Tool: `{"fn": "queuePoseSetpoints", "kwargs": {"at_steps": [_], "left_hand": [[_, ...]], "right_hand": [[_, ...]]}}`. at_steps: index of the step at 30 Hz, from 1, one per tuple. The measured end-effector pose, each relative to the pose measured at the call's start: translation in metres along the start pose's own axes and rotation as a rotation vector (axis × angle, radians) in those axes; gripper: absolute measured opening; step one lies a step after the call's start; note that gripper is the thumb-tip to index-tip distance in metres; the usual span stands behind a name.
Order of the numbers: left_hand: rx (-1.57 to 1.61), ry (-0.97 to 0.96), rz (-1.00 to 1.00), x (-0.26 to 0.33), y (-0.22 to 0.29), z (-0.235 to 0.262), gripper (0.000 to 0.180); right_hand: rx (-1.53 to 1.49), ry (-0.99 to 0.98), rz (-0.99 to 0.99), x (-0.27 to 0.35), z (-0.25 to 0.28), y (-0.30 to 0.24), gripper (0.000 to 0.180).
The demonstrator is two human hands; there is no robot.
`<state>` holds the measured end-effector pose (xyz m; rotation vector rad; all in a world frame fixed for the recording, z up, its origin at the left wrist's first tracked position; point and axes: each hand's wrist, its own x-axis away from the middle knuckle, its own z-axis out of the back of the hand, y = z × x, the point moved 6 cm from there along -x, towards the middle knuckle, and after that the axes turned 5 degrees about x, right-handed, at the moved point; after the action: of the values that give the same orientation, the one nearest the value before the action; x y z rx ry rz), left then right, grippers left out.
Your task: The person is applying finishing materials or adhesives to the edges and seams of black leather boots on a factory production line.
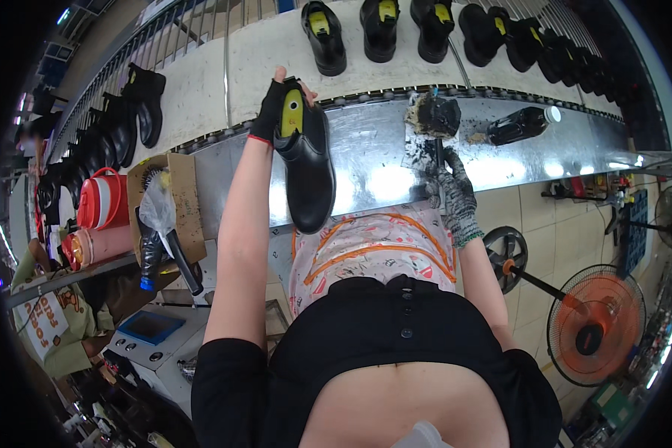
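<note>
My left hand [275, 108], in a black fingerless glove with a red cuff, is closed around the heel end of a black ankle shoe [308, 175]. Its toe points toward me over the bench's front edge, and a yellow insole shows inside. A grey knitted glove covers my right hand [457, 196], whose fingers are wrapped around a dark brush handle [439, 157]. The brush's far end lies by a black-stained lump [442, 116], possibly a polish pot or sponge, on a smeared sheet. Where the brush meets the lump is hard to make out.
A dark bottle with a white cap [551, 115] lies on the metal bench [384, 168]. Beyond it, black shoes [323, 37] line a pale conveyor [265, 56]. At left stand a cardboard box [183, 205] with brushes and a red jug [101, 200]. An orange fan [596, 325] stands lower right.
</note>
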<state>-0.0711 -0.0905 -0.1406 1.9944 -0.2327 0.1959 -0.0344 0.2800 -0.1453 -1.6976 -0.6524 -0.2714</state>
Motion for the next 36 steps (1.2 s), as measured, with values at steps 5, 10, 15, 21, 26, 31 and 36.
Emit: {"fn": "queuePoseSetpoints", "kwargs": {"at_steps": [5, 10, 15, 21, 26, 31, 36], "left_hand": [[0.024, -0.172, -0.172, 0.008, 0.019, -0.028, 0.079], [0.043, -0.254, -0.537, 0.058, 0.084, -0.083, 0.080], [-0.054, -0.335, -0.703, 0.079, 0.096, -0.108, 0.083], [-0.174, -0.417, -0.731, 0.097, 0.102, -0.141, 0.083], [-0.164, -0.453, -0.672, 0.098, 0.101, -0.150, 0.082], [-0.147, -0.422, -0.650, 0.098, 0.099, -0.153, 0.081], [-0.153, -0.439, -0.658, 0.097, 0.099, -0.155, 0.081]], "right_hand": [[-0.155, 0.014, 0.018, 0.000, -0.012, 0.001, 0.051], [-0.122, 0.074, -0.038, 0.013, -0.008, -0.001, 0.039], [-0.354, -0.144, -0.108, 0.033, -0.012, -0.021, 0.020], [0.291, -0.529, 0.143, 0.071, -0.064, -0.133, 0.055], [1.125, -0.609, 0.634, 0.093, -0.103, -0.173, 0.047], [1.330, -0.668, 0.841, 0.103, -0.119, -0.180, 0.051], [1.333, -0.687, 0.883, 0.100, -0.119, -0.177, 0.055]]}}
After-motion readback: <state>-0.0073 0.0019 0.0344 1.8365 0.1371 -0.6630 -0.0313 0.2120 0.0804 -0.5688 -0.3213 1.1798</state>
